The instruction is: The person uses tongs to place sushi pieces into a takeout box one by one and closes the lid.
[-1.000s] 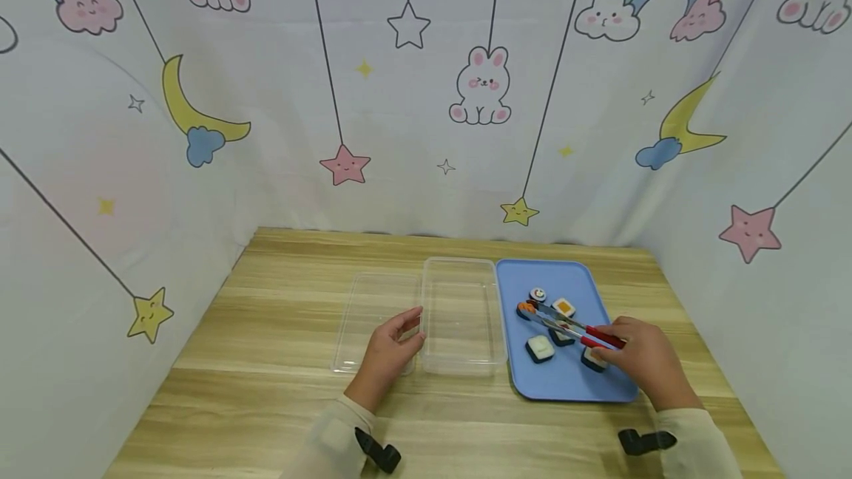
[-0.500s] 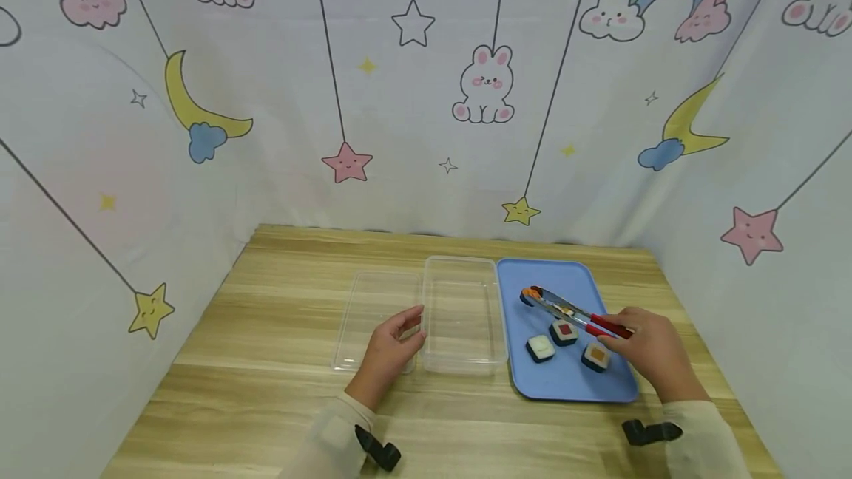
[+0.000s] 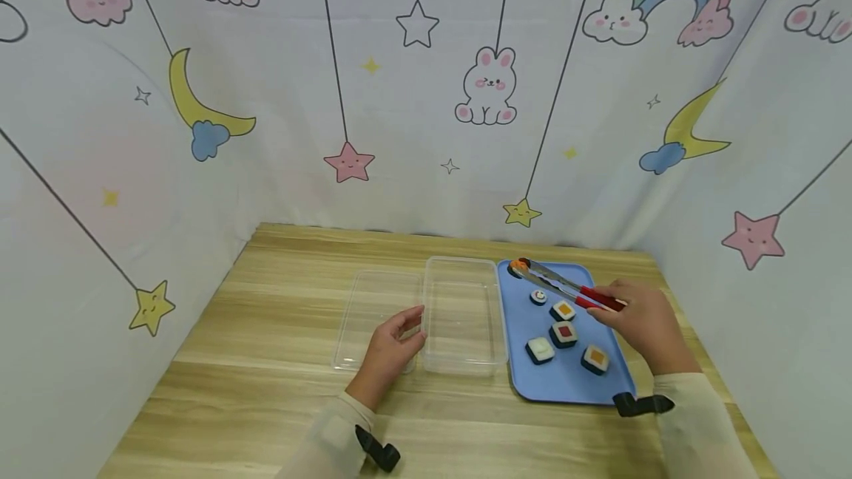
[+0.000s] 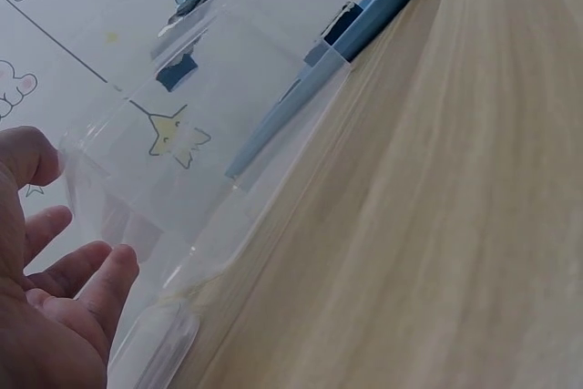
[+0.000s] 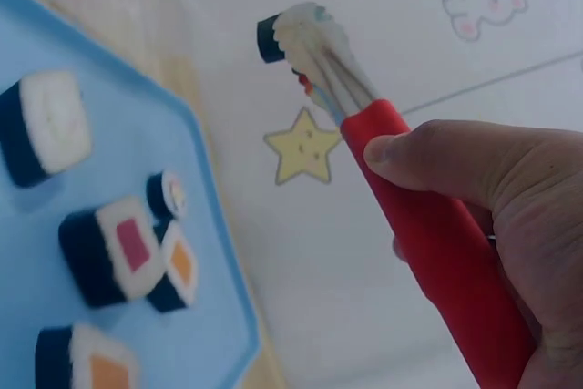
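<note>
My right hand [image 3: 642,320] grips the red handles of metal tongs [image 3: 579,297]. Their tips pinch a sushi piece [image 3: 516,267] with an orange top and dark side, held up over the far left corner of the blue tray [image 3: 579,386]. In the right wrist view, the raised sushi piece [image 5: 270,38] shows only partly behind the tong tips. My left hand [image 3: 389,350] rests with loosely bent fingers at the left wall of a clear plastic container [image 3: 466,361]. Seen from the left wrist, the fingertips [image 4: 118,266] lie right at the container's side.
On the tray sit several sushi pieces: a small round roll [image 3: 538,297], squares with orange [image 3: 563,310] and red [image 3: 563,333] centres, a plain white one [image 3: 540,350] and another orange-centred one [image 3: 595,359]. A clear lid [image 3: 362,316] lies left of the container. Printed cloth [image 3: 399,109] surrounds the wooden table.
The right hand has lifted the orange-topped sushi piece with the tongs from among the others and moved it toward the tray's far left corner. The left hand has stayed in place.
</note>
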A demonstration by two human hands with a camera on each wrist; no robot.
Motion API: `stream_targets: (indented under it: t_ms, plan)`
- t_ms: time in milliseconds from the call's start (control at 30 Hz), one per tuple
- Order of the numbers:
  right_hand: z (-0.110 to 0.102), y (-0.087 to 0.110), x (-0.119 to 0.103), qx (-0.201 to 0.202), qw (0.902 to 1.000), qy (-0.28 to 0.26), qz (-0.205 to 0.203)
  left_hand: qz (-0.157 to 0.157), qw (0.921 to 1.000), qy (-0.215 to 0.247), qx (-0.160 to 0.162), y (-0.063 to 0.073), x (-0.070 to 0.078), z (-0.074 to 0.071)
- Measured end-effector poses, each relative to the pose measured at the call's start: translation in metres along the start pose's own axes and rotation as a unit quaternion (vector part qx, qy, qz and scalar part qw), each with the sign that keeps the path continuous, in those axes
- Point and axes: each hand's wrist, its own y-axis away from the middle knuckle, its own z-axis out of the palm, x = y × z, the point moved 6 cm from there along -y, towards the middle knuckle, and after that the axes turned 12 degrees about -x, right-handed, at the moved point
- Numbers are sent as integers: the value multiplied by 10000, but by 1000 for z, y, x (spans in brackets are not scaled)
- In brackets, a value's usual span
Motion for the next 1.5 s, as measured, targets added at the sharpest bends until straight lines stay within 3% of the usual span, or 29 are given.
stream_targets:
  t_ms: [433, 700, 900, 1200, 1500]
  plan:
    - [7, -28, -38, -132, 9998, 11, -121, -14, 10000, 14, 26, 2, -1, 4]
    - [19, -40, -62, -276, 9987, 96, -415, 118, 9999, -92, 49, 3, 1, 5]
    - [32, -50, -77, -340, 9960, 241, -785, -6, 10000, 13, 31, 4, 0, 5]
    - [52, -60, -90, -897, 9920, 36, -884, -27, 9999, -51, -117, 5, -1, 7]
    - [69, -71, -102, -1061, 9868, 530, -1103, -68, 9998, -26, -178, 6, -4, 9]
